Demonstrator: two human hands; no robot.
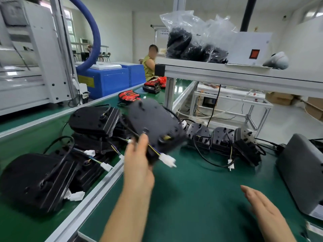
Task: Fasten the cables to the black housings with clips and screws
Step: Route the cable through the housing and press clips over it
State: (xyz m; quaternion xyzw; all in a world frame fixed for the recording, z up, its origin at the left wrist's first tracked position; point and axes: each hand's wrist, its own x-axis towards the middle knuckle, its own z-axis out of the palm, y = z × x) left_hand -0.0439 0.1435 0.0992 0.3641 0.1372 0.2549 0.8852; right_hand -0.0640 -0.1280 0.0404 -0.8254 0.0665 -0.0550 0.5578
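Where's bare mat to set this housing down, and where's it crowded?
Bare green mat lies around the right hand, bordered by the aluminium rail on the left, the row of housings behind and the grey housing on the right. Left of the rail is crowded with piled housings. The left hand grips the black housing.

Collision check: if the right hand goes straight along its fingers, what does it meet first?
Probably the black housing the left hand grips, near its white connector; only green mat lies between. Depth unclear.
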